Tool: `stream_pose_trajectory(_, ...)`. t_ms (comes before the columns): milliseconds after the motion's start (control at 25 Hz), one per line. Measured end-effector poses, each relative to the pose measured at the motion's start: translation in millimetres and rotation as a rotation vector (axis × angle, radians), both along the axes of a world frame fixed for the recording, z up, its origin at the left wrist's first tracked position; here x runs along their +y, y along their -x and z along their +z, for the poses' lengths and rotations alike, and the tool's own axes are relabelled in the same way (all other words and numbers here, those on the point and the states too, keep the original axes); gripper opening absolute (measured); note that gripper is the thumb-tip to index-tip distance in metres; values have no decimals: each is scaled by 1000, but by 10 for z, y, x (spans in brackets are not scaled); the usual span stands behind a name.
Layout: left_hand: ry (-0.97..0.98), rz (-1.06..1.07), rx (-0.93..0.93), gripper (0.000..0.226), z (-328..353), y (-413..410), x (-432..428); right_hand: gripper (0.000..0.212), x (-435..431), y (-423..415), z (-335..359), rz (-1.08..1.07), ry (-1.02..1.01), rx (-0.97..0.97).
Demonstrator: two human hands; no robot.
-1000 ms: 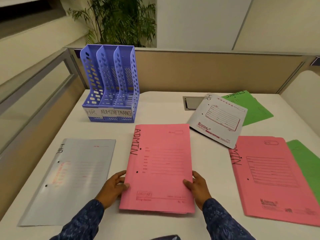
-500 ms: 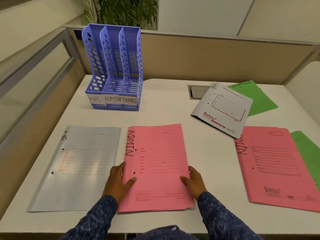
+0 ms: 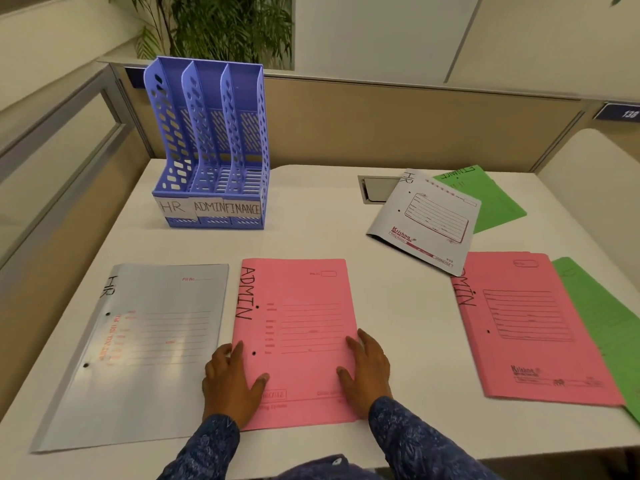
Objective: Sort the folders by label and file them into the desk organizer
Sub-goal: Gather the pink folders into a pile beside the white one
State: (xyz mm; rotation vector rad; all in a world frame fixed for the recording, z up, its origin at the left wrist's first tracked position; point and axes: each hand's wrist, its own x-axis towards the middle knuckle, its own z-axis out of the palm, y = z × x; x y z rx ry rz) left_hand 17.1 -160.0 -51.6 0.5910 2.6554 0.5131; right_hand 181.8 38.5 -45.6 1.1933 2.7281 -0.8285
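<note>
Head view: a blue organizer (image 3: pixel 211 150) stands upright at the far left of the white bench (image 3: pixel 311 237). Its 3 slots are tagged HR, ADMIN and FINANCE from left to right.

In front of the organizer, at the near edge of the bench, a pink ADMIN folder (image 3: pixel 298 341) lies flat with its label running along its left side. The left hand (image 3: pixel 232 382) rests on this folder's lower left edge. Its thumb lies on the cover and its fingers (image 3: pixel 238 351) are nearly straight and slightly apart. The right hand (image 3: pixel 367 372) rests on the lower right edge, thumb on the cover, with its fingers (image 3: pixel 351 342) straight, a little apart and pointing toward the organizer. I cannot tell whether any fingertip reaches under an edge. Both sleeves (image 3: pixel 408 438) are dark blue and patterned.

In front of the organizer and to its left, a grey HR folder (image 3: pixel 138 351) lies flat just beside the pink one.

To the right of the organizer, a white HR folder (image 3: pixel 429 220) lies askew. It overlaps a green FINANCE folder (image 3: pixel 491 199) and the corner of a metal hatch (image 3: pixel 374 188) in the bench. Nearer and further right, a second pink folder (image 3: pixel 530 327) marked ADMIN lies partly over a second green folder (image 3: pixel 602 327), with its far left corner under the white one.

A plant (image 3: pixel 221 26) stands behind the organizer, beyond the partition (image 3: pixel 398 123).
</note>
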Motion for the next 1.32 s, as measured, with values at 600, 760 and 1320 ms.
stream_pose_trajectory(600,-41,-103,72,92,-23,-125,343,75,190,-186,-88,7,69,105)
stream_pose_trajectory(760,-46,-215,110,89,-40,-149,587,77,435,-328,-51,-106,115,139)
stream_pose_trajectory(1320,15,-685,207,87,14,-629,2076,78,1463,-1290,101,-474,0,233)
